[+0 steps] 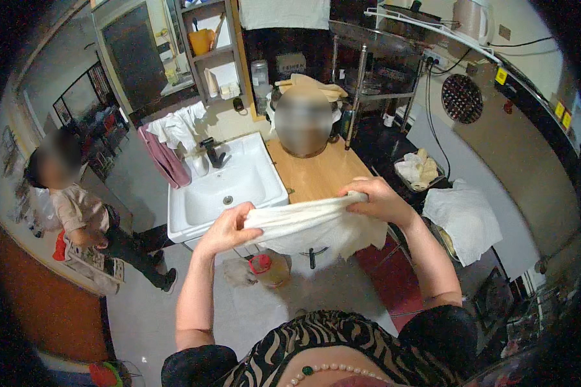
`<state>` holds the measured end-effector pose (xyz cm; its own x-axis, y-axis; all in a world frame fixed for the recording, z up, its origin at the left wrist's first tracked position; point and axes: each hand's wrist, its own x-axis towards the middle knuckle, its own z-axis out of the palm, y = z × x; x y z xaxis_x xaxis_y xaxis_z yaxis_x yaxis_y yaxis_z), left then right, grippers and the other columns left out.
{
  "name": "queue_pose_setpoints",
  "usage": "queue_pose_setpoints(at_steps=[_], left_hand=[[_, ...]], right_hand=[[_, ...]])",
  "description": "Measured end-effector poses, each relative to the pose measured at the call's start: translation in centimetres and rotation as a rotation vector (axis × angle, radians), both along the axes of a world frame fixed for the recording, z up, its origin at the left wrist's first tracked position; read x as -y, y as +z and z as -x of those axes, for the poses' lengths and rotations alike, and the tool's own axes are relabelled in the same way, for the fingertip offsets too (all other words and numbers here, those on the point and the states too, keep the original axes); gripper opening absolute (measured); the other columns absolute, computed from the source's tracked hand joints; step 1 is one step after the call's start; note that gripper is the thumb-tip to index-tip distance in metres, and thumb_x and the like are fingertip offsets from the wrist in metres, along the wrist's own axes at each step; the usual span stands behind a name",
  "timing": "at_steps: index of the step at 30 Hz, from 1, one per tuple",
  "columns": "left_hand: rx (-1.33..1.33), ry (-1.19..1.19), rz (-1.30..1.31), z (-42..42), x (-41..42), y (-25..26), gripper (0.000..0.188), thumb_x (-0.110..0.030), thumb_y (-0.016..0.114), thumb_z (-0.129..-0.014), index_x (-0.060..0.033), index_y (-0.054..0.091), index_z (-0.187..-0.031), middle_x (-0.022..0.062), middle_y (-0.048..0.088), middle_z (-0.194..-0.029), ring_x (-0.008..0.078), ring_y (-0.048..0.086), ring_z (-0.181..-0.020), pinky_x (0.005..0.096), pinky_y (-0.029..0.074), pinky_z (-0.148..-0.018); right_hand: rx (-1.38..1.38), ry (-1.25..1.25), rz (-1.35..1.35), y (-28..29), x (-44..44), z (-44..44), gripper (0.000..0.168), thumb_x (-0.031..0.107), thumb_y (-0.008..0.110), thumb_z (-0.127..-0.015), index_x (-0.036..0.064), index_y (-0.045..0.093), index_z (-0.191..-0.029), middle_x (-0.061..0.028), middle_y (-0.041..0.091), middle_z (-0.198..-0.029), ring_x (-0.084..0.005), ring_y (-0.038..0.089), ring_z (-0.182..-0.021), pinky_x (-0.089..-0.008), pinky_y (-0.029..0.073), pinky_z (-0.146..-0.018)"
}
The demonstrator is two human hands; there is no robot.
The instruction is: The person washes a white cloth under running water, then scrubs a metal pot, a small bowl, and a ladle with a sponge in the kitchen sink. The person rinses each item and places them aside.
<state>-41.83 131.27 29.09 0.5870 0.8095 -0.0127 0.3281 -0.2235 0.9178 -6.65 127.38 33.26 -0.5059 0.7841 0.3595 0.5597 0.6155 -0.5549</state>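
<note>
A white cloth (310, 222) hangs stretched between my two hands, gathered along its upper edge, its lower part drooping in folds. My left hand (232, 227) grips its left end, thumb and fingers pinched around the fabric. At the opposite end, my right hand (375, 198) grasps a bunched corner. The cloth is held in the air in front of a wooden countertop (319, 174) and hides part of its front edge. On that countertop stands a rounded object (302, 121), blurred in the picture, with a beige cloth (314, 86) on top.
To the left is a white washbasin (213, 198) with a black faucet (213, 152). Towels (176, 123) hang beside it. A red-lidded container (266, 268) stands below. At right are a tray of cloths (419, 169) and a white towel (460, 217). A person (82, 208) stands far left.
</note>
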Motion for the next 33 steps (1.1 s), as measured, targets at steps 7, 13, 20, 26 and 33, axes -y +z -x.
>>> queue_pose_setpoints(at_steps=[7, 13, 20, 26, 33], left_hand=[[0.234, -0.098, -0.235, 1.3, -7.6, 3.1, 0.008, -0.006, 0.061, -0.08, -0.0046, 0.058, -0.088, -0.0015, 0.05, -0.077, 0.009, 0.044, -0.075, 0.0237, 0.038, -0.066], [-0.064, 0.15, -0.72, -2.5, -16.2, 5.3, 0.009, 0.004, 0.053, -0.071, -0.003, 0.059, -0.074, 0.0043, 0.047, -0.076, 0.0176, 0.047, -0.08, 0.0269, 0.04, -0.072], [-0.068, 0.511, -1.151, -10.2, -29.9, 12.0, 0.025, 0.011, 0.05, -0.07, -0.0027, 0.063, -0.086, 0.0109, 0.051, -0.081, 0.0233, 0.054, -0.077, 0.0321, 0.045, -0.069], [-0.409, 0.673, -1.17, -13.3, -43.0, 9.2, 0.054, -0.002, 0.065, -0.07, -0.0152, 0.051, -0.121, 0.0175, 0.034, -0.135, 0.0406, 0.037, -0.118, 0.0422, 0.034, -0.099], [-0.297, 0.541, -0.836, -10.8, -37.5, 0.3, 0.049, -0.01, 0.068, -0.072, -0.0093, 0.051, -0.119, 0.0174, 0.041, -0.131, 0.0332, 0.044, -0.116, 0.0396, 0.037, -0.096]], right_hand=[[-0.195, -0.115, 0.19, 0.4, -9.0, -2.8, 0.013, 0.009, 0.069, -0.074, 0.003, 0.062, -0.084, -0.0001, 0.057, -0.066, -0.0072, 0.051, -0.06, -0.0245, 0.042, -0.055], [-0.295, -0.125, 0.081, 1.8, -19.0, -5.5, 0.011, 0.012, 0.063, -0.078, 0.003, 0.062, -0.084, 0.0011, 0.057, -0.076, -0.0062, 0.051, -0.07, -0.023, 0.042, -0.062], [-0.547, -0.224, -0.129, 5.9, -36.1, -9.3, 0.022, 0.014, 0.063, -0.078, -0.002, 0.063, -0.094, -0.0045, 0.064, -0.085, -0.0098, 0.056, -0.077, -0.0252, 0.046, -0.069], [-0.332, -0.482, -0.336, 5.0, -53.9, -11.8, 0.036, 0.014, 0.065, -0.069, 0.005, 0.062, -0.104, -0.0143, 0.065, -0.097, -0.0268, 0.063, -0.09, -0.035, 0.048, -0.079], [0.043, -0.431, -0.115, -4.0, -61.9, -15.7, 0.054, 0.004, 0.064, -0.07, 0.013, 0.054, -0.122, -0.0104, 0.057, -0.119, -0.03, 0.052, -0.108, -0.0421, 0.039, -0.093]])
